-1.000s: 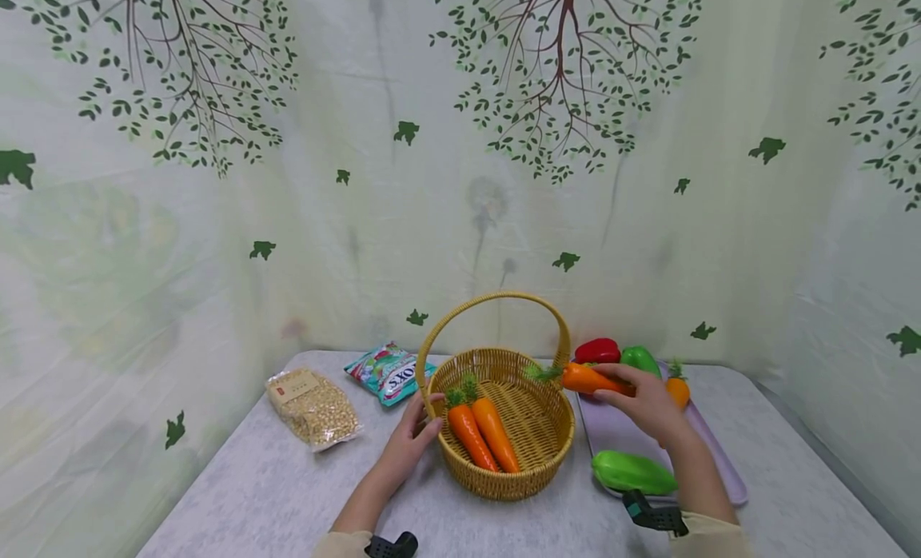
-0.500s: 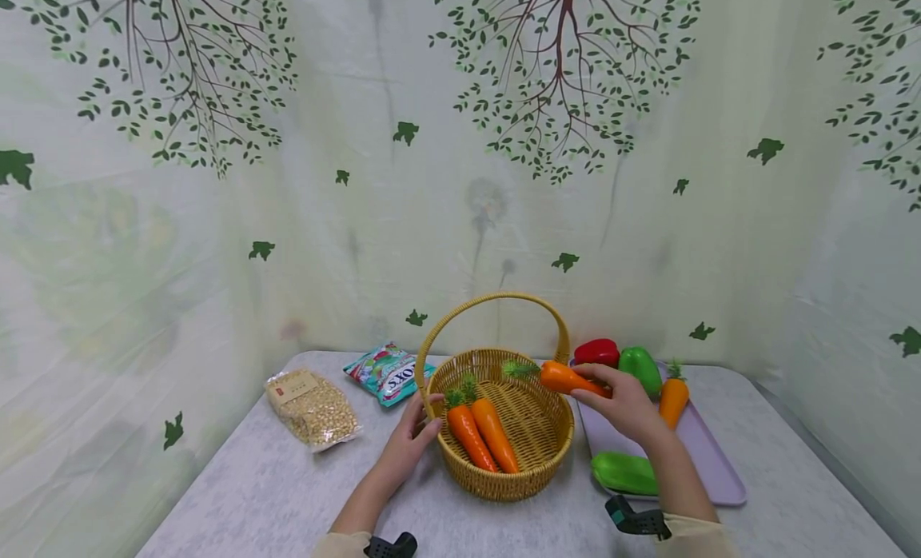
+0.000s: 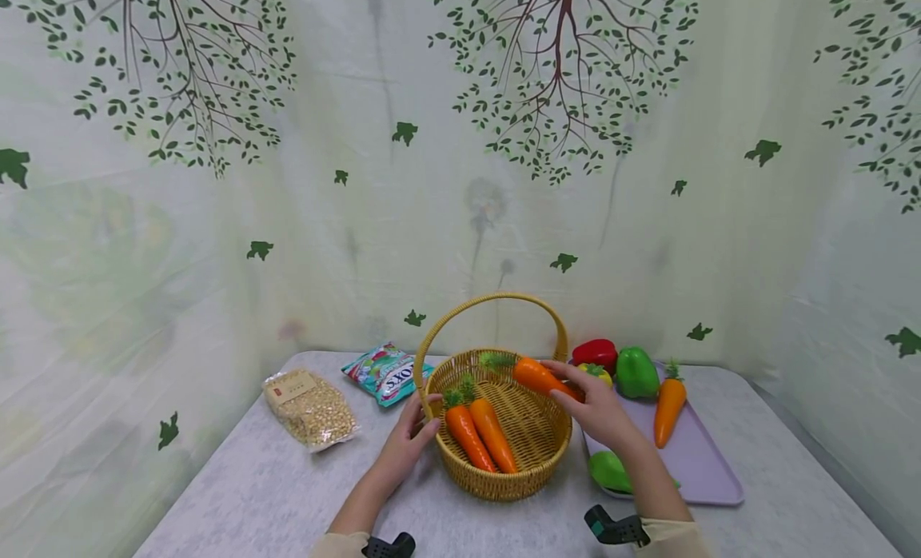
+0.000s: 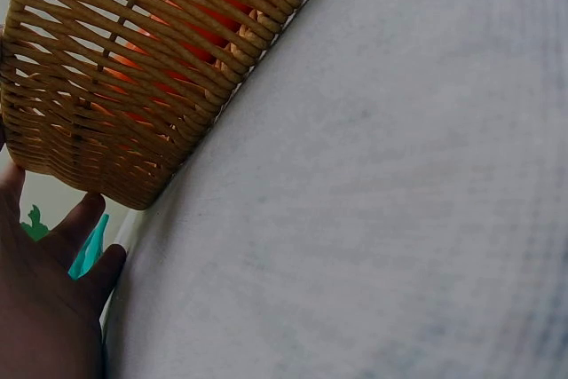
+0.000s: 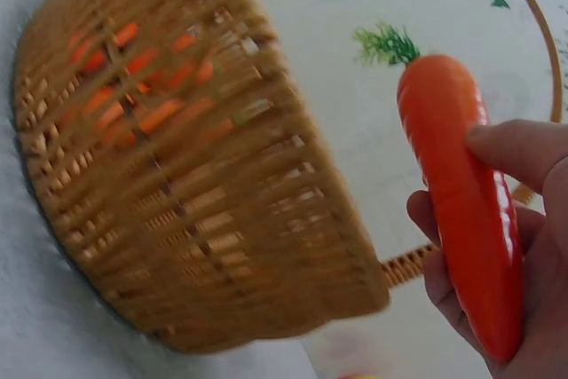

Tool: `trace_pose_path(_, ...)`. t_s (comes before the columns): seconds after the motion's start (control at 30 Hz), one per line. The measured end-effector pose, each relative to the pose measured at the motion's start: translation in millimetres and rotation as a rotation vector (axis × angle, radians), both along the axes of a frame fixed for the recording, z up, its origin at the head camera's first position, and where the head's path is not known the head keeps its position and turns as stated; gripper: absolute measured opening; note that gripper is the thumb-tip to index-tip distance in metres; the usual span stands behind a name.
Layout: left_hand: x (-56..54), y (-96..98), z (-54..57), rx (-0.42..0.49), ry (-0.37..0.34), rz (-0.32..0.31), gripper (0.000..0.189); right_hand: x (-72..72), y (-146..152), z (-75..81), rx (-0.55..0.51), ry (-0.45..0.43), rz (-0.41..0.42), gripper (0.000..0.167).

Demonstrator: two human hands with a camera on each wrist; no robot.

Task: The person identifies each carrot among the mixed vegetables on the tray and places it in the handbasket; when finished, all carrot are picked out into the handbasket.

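My right hand [image 3: 597, 406] holds an orange carrot [image 3: 536, 375] by its tapered end, over the right rim of a wicker basket [image 3: 504, 484]. The carrot's leafy top points left over the basket's inside. In the right wrist view, thumb and fingers close around the carrot [image 5: 457, 193]. Two more carrots [image 3: 466, 436] lie inside the basket, on its left. My left hand [image 3: 404, 442] grips the basket's left rim near the handle base. In the left wrist view, the other fingers [image 4: 80, 219] spread below the wicker side.
Right of the basket, a lilac tray [image 3: 708, 478] bears a red pepper [image 3: 596, 354], a green pepper [image 3: 636, 372], a yellow vegetable [image 3: 596, 372], another carrot [image 3: 669, 410] and a green vegetable [image 3: 608, 472] partly behind my forearm. At left lie a grain bag [image 3: 312, 410] and a teal snack packet [image 3: 388, 374].
My right hand has carried the carrot leftward from above the tray to over the basket's right side. More of the tray's vegetables now show. My left hand has stayed at the basket.
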State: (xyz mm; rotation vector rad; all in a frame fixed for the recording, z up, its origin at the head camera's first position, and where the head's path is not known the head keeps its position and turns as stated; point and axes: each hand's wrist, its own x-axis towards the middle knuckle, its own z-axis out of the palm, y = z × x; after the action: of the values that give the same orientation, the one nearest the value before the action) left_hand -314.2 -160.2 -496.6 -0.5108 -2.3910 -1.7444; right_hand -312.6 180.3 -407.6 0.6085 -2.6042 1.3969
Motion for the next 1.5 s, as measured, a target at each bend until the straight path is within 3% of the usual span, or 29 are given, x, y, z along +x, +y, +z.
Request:
trace_pose_path(0.17,-2.1,-0.3,1.2,-0.002,0.007,-0.006,0.046,-2.0,-11.4,-2.0,-0.076,-0.040,0.071,0.046)
trace_pose_path(0.4,-0.8,-1.2,-2.5,-0.006,0.008,0.000,0.044,1.4,-34.4,-8.9,-0.107,-0.077,0.080,0.049)
trace_pose_path(0.73,3.2,-0.8,-3.7,0.007,0.022,-0.005,0.044,-11.4,-65.9,-18.3,-0.135,-0.192,-0.006,0.050)
trace_pose_path(1.03,-0.8,-0.9,-2.3,-0.010,0.014,-0.005,0.045,-19.2,-81.9,-23.7,0.022,-0.234,-0.021,0.053)
trace_pose_path(1.27,-5.7,-2.2,-0.4,-0.007,0.032,0.001,0.044,-20.3,-82.4,-21.0,0.069,-0.227,0.007,0.051)
trace_pose_path(1.5,-1.1,-2.0,-5.0,0.012,0.004,0.000,0.045,-13.2,-82.9,-25.0,0.129,-0.210,0.043,0.036)
